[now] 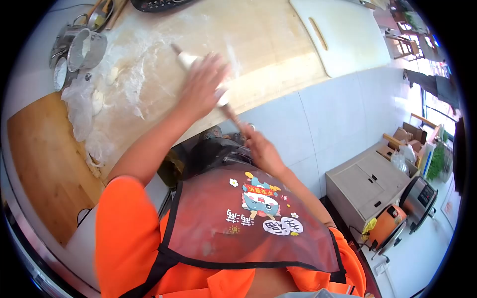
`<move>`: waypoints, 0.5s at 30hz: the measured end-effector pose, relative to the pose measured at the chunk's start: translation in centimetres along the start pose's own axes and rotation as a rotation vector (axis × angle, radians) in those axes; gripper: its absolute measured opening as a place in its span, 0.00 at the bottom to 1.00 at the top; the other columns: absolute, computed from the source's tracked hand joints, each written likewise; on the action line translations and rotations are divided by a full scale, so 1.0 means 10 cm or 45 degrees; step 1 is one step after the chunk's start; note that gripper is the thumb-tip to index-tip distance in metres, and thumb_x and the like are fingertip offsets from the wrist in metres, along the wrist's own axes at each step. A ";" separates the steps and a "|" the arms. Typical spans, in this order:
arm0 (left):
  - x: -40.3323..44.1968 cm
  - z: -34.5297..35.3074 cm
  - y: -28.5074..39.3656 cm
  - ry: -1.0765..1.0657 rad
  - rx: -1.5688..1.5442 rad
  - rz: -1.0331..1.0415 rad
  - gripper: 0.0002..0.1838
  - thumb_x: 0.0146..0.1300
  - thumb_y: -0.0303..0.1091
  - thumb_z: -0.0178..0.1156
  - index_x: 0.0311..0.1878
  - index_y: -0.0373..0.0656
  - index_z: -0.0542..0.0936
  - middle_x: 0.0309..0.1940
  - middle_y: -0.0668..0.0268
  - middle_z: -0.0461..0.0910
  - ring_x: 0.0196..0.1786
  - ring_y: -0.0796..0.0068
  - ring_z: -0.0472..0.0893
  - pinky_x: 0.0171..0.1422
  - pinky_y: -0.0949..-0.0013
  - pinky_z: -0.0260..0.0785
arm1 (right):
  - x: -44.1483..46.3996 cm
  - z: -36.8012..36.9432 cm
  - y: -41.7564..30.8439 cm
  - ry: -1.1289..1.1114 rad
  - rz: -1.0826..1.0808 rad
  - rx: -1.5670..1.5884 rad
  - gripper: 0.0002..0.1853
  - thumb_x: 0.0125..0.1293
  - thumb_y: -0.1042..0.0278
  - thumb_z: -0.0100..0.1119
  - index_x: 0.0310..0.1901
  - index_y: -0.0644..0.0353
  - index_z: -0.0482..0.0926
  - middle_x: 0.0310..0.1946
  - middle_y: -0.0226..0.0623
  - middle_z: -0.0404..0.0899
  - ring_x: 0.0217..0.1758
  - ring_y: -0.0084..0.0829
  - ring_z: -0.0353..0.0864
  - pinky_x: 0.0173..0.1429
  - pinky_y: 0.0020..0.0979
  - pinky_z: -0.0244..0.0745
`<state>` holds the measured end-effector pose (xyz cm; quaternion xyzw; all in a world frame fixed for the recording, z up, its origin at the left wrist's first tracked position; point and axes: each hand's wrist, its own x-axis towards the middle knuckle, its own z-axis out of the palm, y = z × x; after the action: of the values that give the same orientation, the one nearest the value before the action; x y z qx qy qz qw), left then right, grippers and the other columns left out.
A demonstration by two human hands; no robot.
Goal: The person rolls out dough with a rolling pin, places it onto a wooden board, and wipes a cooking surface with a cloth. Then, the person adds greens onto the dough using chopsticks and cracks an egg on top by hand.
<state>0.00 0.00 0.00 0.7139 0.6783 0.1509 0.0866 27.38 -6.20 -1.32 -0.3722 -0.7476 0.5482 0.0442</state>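
Two hands work along one pin (230, 115), which slants across the near part of the worktop (273, 42). One roll of dough (222, 97) surrounds the pin's middle, leaving both ends bare. The left hand (204, 84) lies palm down across the dough, fingers stretched out rather than curled. The right hand (264, 150) closes around the pin's lower end, which reaches past the worktop's near edge in this view; the upper end points inward over the wood.

Two small lumps, one here (112, 75) and the other nearer the edge (97, 102), sit on the left side. Loose flour (134, 87) spreads between them and the pin, and one plastic bag (78, 107) drapes along the left edge, beside the nearer lump. One flour-dusted pot (88, 49) stands at the far left corner, with other metal vessels crowded behind it.

One cutting board (345, 37), with a single slot, covers the right end. A broad stretch of wood separates it from the pin. One dark tray (161, 4) shows at the far edge, partly cut off.
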 end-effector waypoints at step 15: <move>-0.51 -0.01 -0.33 0.371 -1.577 -1.273 0.21 0.74 0.41 0.58 0.58 0.31 0.75 0.50 0.51 0.81 0.52 0.59 0.84 0.58 0.55 0.78 | 0.38 0.20 -0.45 0.052 -0.040 0.366 0.30 0.76 0.75 0.48 0.77 0.52 0.58 0.53 0.45 0.76 0.32 0.36 0.78 0.38 0.35 0.79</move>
<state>-3.34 -4.82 -1.54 0.1217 0.7150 0.5342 0.4342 21.42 -6.00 0.43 -0.3614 -0.6660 0.6413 0.1208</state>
